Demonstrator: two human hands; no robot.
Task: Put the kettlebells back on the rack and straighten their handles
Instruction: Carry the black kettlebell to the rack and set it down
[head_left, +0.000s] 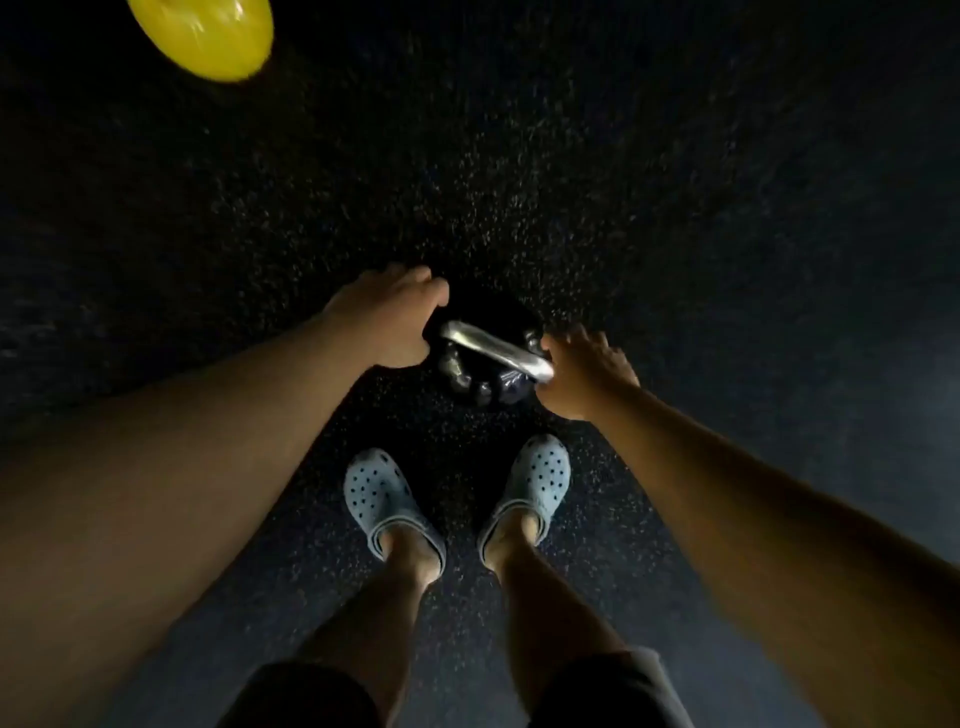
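A black kettlebell (485, 382) with a shiny steel handle (493, 349) sits on the dark speckled floor just ahead of my feet. My left hand (397, 317) curls around the left end of the handle. At the right end, my right hand (579, 376) touches the handle with its fingers spread and only partly wrapped. A yellow kettlebell (208, 36) lies on the floor at the far upper left, cut off by the frame edge. No rack is in view.
Black rubber flooring (675, 182) with pale flecks fills the view. My two feet in light blue clogs (382, 499) stand close behind the black kettlebell, legs apart. The light is dim.
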